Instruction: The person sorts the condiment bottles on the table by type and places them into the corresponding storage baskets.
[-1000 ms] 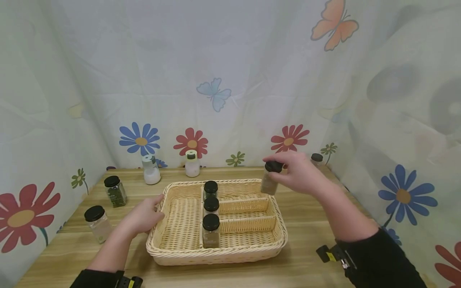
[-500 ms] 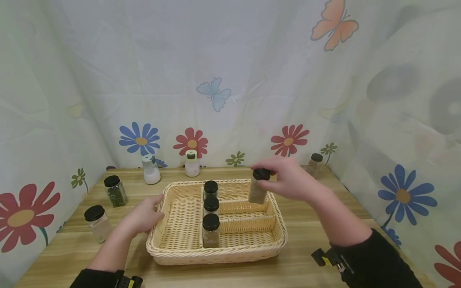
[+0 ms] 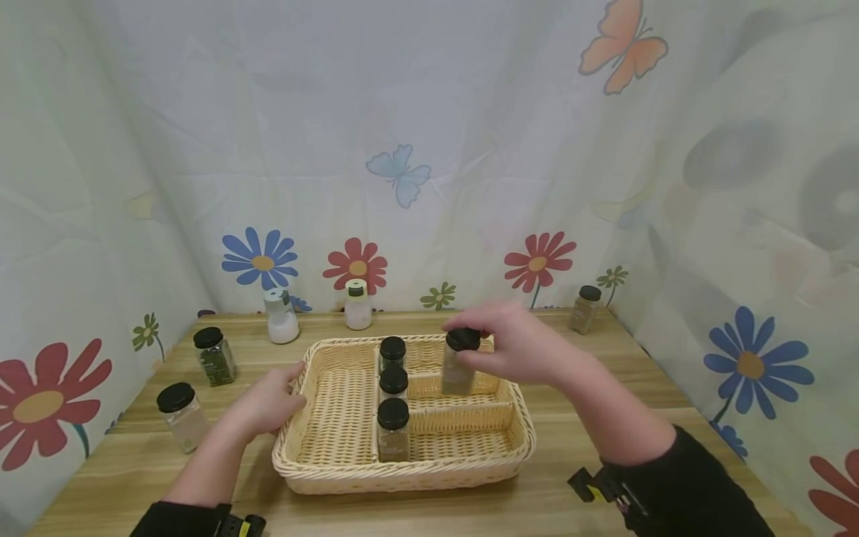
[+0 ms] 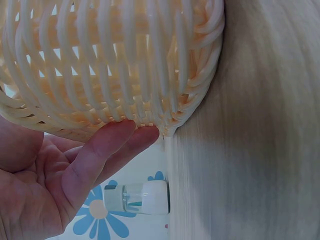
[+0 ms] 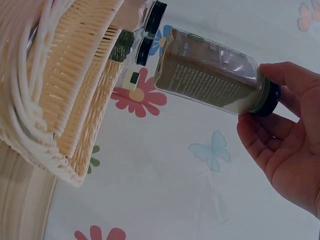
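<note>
Thumb and fingers of my right hand (image 3: 520, 343) pinch the black lid of a clear spice jar (image 5: 207, 72) filled with brownish powder. In the head view this jar hangs over the right-hand compartments of a wicker basket (image 3: 356, 477), its base above the dividers. My left hand (image 3: 268, 399) touches the basket's left side; the left wrist view shows its fairly straight fingers (image 4: 107, 145) against the outer weave. Inside the basket, beside the long divider, three black-lidded jars stand in a row: a back jar (image 3: 392, 350), a middle jar (image 3: 393, 382) and a front jar (image 3: 393, 432).
Left of the basket stand a jar of green herbs (image 3: 215, 358) and a pale jar (image 3: 183, 418). Two white-filled shakers, a left shaker (image 3: 281, 317) and a right shaker (image 3: 358, 304), stand at the back. Another jar (image 3: 585, 309) is at the back right. A patterned curtain (image 3: 456, 224) surrounds the table.
My right hand has carried the spice jar leftward and down, from the basket's back right corner to over its right compartments. My left hand and the basket have stayed in place.
</note>
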Motion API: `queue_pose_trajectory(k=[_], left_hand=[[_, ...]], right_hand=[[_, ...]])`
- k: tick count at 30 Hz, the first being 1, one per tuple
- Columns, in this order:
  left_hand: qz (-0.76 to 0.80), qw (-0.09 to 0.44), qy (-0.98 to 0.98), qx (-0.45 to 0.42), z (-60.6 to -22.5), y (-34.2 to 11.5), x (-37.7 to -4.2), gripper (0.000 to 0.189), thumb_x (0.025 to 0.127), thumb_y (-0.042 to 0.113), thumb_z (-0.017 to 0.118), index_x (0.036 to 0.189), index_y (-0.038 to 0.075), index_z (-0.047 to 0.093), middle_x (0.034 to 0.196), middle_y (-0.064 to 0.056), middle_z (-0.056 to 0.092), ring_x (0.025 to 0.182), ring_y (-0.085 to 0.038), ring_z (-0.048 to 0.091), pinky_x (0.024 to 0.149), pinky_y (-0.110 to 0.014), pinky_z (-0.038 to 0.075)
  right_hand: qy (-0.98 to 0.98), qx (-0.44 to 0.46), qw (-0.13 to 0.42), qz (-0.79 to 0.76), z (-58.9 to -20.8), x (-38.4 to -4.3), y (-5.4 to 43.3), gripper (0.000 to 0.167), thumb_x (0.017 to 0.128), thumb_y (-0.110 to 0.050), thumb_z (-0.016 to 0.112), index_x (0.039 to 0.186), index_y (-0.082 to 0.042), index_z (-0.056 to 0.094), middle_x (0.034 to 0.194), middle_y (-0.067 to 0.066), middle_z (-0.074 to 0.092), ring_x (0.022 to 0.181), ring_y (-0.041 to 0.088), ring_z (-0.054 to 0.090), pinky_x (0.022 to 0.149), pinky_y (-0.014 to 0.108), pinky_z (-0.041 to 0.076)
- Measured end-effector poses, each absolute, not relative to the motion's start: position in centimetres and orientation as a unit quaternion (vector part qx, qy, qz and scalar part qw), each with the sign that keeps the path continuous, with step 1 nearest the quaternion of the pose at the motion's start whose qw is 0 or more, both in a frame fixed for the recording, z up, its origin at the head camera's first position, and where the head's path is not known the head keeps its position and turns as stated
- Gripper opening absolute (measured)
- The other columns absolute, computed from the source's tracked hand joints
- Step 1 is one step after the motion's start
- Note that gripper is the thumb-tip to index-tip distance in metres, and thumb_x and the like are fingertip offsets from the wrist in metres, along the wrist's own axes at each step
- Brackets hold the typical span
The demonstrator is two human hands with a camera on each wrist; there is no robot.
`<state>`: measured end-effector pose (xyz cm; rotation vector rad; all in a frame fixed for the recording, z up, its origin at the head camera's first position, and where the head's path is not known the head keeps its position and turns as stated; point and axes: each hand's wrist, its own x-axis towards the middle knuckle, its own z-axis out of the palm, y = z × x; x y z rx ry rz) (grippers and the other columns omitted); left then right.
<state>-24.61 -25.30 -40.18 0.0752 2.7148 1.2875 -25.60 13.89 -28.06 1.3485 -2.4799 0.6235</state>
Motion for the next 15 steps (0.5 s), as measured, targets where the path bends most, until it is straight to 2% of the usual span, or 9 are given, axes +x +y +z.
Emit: queue_pose_trajectory(k=[8, 15], left_hand=[[0.424, 0.067, 0.903, 0.023, -40.2, -25.3, -24.6, 0.075, 0.088, -0.001, 0.053, 0.157, -0.008, 0.025, 0.105, -0.025, 0.067, 0.053, -0.021, 0.066, 0.049, -0.039, 0.058], [0.42, 0.062, 0.905, 0.024, -40.2, -25.3, -24.6, 0.075, 0.087, -0.001, 0.053, 0.156, -0.009, 0.027, 0.103, -0.025, 0.067, 0.051, -0.02, 0.065, 0.048, -0.039, 0.058]], right_hand=[[-0.843, 0.483, 0.102, 0.215, -28.1, -25.3, 12.9, 0.038, 0.09, -0.017, 0.076, 0.128, -0.017, 0.071, 0.116, -0.006, 0.07, 0.064, 0.009, 0.054, 0.055, 0.024, 0.05], [-0.838, 0.493, 0.09, 0.217, -28.2, -25.1, 12.2, 0.039, 0.09, -0.017, 0.076, 0.129, -0.017, 0.07, 0.12, -0.005, 0.07, 0.075, 0.008, 0.057, 0.059, 0.024, 0.052]])
